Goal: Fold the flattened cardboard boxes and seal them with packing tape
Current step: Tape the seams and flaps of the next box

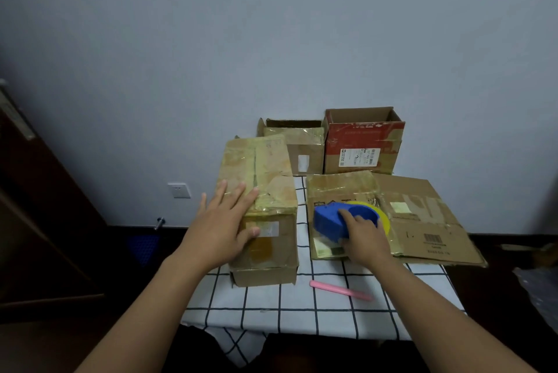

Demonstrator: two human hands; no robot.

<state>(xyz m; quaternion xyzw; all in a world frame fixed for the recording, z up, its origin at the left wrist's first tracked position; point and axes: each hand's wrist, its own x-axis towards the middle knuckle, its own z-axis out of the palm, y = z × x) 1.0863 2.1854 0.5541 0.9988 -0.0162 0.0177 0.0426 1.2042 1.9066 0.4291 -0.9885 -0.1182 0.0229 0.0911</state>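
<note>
Head view: at frame centre, the left hand [225,223] lies flat with straight fingers on the folded box [265,191]. Right of it, the right hand [363,236] grips the blue tape dispenser [332,220] on flattened cardboard [422,221] atop the desk [302,306].

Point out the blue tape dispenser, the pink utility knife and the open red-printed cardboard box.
Blue plastic tape dispenser [327,219]: head view, on its blue body left of the fingers.
Pink utility knife [338,289]: head view, mid-handle.
Open red-printed cardboard box [363,138]: head view, on its red front panel.
</note>
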